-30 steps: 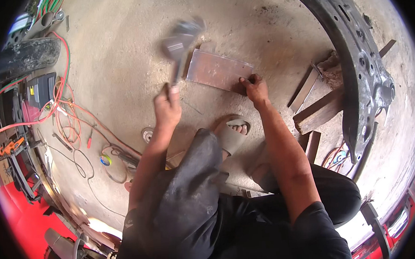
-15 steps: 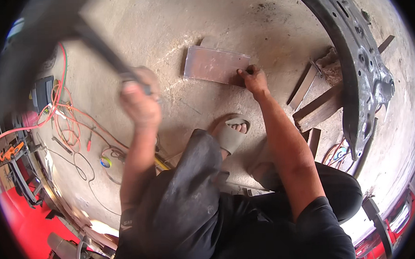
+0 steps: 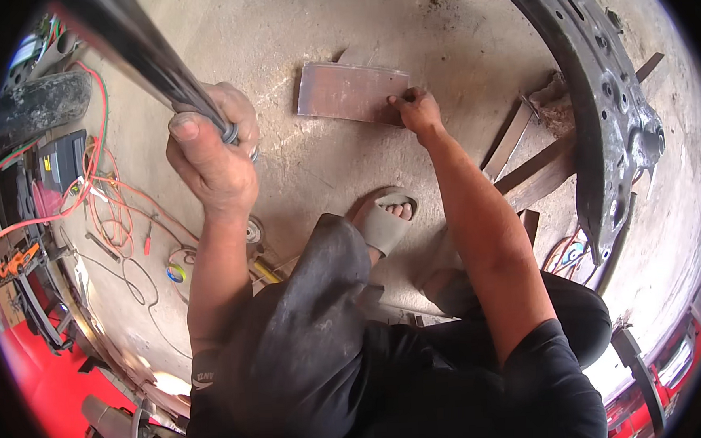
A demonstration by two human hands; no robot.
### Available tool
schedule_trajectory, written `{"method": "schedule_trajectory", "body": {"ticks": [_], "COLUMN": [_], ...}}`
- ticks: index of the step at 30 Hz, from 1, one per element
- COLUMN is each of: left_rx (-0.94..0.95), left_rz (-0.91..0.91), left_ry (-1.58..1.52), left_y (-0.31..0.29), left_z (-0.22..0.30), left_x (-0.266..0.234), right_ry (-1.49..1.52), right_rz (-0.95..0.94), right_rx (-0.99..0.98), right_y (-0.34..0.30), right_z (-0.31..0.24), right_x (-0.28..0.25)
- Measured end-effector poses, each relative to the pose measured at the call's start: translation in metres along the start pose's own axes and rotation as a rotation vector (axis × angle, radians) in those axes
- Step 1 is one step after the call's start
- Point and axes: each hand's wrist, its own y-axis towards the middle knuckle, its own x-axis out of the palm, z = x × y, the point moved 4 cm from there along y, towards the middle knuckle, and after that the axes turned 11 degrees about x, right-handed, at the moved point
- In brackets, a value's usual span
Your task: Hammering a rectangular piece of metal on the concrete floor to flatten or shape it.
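Raised at the upper left, my left hand (image 3: 216, 158) is wrapped around the dark, shiny handle of a hammer (image 3: 147, 51). The handle slants up toward the top left, and its head lies outside the picture. A flat rectangular metal plate (image 3: 348, 96), reddish-brown with pale edges, rests on the concrete floor ahead of me. My right hand (image 3: 420, 112) pinches the plate's near right corner between thumb and fingers. A smaller grey piece (image 3: 363, 56) shows from behind the plate's far edge.
On the right stands a large curved black metal vehicle part (image 3: 598, 111), with steel bars (image 3: 509, 139) beside it. Orange hoses and cables (image 3: 99, 181) coil on the left near a dark box (image 3: 64, 161). My sandalled foot (image 3: 386, 221) is between me and the plate.
My left hand has shifted slightly left and up; the hammer's blurred dark head has left the picture. The plate and my right hand appear a little farther left and up.
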Motion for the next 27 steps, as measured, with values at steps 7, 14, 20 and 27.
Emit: {"method": "schedule_trajectory", "body": {"ticks": [7,14,20,27], "left_rx": [-0.514,-0.319,-0.007,-0.45], "left_rz": [-0.463,-0.084,0.008,-0.209], "left_ry": [1.11,0.36,0.124,0.743], "left_y": [-0.134,-0.034,-0.033,-0.099], "left_z": [-0.183,-0.043,-0.068,-0.133], "left_x": [-0.047,-0.017,-0.006,-0.035], "right_ry": [-0.024,-0.047,-0.103,-0.095], "right_rz": [0.028,-0.011,-0.043,-0.059], "right_rx": [-0.01,-0.104,-0.079,-0.03], "right_y": [0.002,0.025,0.016,0.034], "right_z": [-0.007,-0.014,-0.053,-0.039], "right_x": [0.005,0.009,0.01,0.006]}}
